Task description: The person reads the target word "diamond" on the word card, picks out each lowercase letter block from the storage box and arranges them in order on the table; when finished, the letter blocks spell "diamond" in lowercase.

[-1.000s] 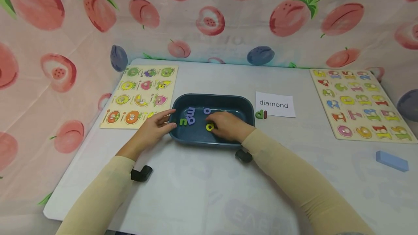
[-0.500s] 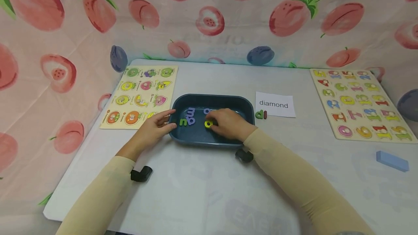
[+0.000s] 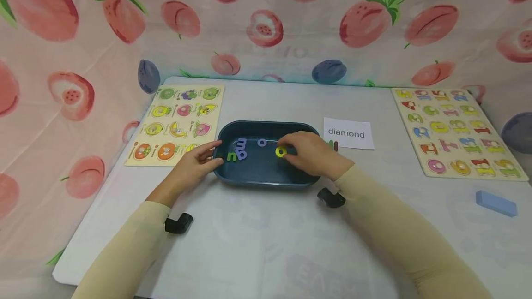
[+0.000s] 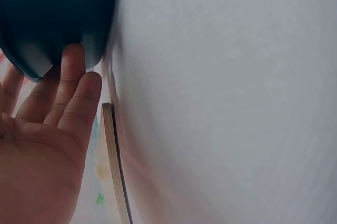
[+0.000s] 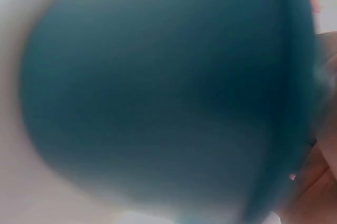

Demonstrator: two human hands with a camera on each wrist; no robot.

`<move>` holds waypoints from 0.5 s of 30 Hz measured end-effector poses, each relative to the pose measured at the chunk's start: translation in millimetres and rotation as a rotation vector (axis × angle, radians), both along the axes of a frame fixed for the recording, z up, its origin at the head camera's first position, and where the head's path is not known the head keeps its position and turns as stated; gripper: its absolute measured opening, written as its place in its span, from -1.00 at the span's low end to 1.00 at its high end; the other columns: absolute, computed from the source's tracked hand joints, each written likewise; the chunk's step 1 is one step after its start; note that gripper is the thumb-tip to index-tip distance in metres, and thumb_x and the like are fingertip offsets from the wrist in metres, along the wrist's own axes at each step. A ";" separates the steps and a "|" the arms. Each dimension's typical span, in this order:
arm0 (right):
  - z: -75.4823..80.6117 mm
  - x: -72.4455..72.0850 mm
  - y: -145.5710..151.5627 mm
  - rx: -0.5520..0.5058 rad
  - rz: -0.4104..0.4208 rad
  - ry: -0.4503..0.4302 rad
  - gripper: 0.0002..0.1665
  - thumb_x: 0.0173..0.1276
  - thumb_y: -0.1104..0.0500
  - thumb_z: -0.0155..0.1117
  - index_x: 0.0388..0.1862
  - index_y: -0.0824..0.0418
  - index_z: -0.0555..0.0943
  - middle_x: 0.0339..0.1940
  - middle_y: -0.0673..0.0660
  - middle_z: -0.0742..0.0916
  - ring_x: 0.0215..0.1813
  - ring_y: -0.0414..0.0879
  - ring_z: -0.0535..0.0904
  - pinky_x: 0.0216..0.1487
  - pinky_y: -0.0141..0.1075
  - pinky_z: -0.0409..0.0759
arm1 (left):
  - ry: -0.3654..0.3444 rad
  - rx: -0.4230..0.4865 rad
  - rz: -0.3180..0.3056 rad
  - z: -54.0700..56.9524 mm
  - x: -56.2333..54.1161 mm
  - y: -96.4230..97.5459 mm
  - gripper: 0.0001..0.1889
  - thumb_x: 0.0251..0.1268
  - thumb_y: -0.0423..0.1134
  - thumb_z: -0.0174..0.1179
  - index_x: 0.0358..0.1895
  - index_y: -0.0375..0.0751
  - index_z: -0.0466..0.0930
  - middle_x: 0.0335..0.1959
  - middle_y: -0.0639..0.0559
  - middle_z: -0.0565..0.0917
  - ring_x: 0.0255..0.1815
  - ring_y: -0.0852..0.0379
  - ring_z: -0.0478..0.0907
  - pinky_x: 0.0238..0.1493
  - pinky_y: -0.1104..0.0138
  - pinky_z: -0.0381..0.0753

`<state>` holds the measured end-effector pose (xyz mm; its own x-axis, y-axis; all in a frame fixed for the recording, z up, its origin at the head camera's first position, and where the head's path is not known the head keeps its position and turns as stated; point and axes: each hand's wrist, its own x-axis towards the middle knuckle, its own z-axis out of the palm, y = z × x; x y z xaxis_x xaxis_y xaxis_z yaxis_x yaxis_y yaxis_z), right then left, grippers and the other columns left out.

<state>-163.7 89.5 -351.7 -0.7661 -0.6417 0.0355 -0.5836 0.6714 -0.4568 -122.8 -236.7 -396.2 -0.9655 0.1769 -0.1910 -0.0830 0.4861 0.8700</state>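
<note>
My right hand [image 3: 313, 153] pinches a round yellow letter piece [image 3: 281, 151] with a hole in it, over the right half of a dark blue tray [image 3: 266, 183]. Whether it is an "a" or an "o" is hard to tell. My left hand [image 3: 193, 165] touches the tray's left end; in the left wrist view its fairly straight fingers [image 4: 73, 77] lie against the outer wall. Inside the tray are a purple "m" [image 3: 241, 143], a purple letter [image 3: 241, 155], a green "n" or "u" [image 3: 231, 156] and a purple "o" [image 3: 262, 142]. The tray's wall [image 5: 158, 92] blurs across the right wrist view.
A card reading "diamond" [image 3: 349, 133] lies right of the tray, with a red-brown letter [image 3: 335, 146] and a half-hidden green one below. A fruit puzzle board [image 3: 178, 119] is at left, a number board [image 3: 457, 133] and a blue block [image 3: 496, 203] at right.
My right hand has lifted the yellow letter and moved it to the right, uncovering the purple "o" and covering part of the green letter beside the card. My left hand stays at the tray.
</note>
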 end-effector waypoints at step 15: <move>19.2 -7.0 66.0 0.004 -0.147 0.060 -0.64 0.38 0.24 0.36 0.12 0.30 0.65 -0.03 0.20 0.74 0.01 0.13 0.63 0.00 0.02 0.60 | -0.005 0.012 -0.001 0.4 1.1 -0.1 -0.37 0.44 -0.09 0.25 0.52 -0.04 0.31 0.48 -0.23 0.32 0.45 -0.19 0.31 0.35 -0.02 0.37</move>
<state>-170.7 155.5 -332.5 -0.8484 -0.5230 0.0818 -0.5049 0.7531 -0.4217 -121.7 -236.9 -395.8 -0.9645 0.1798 -0.1936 -0.0870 0.4757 0.8753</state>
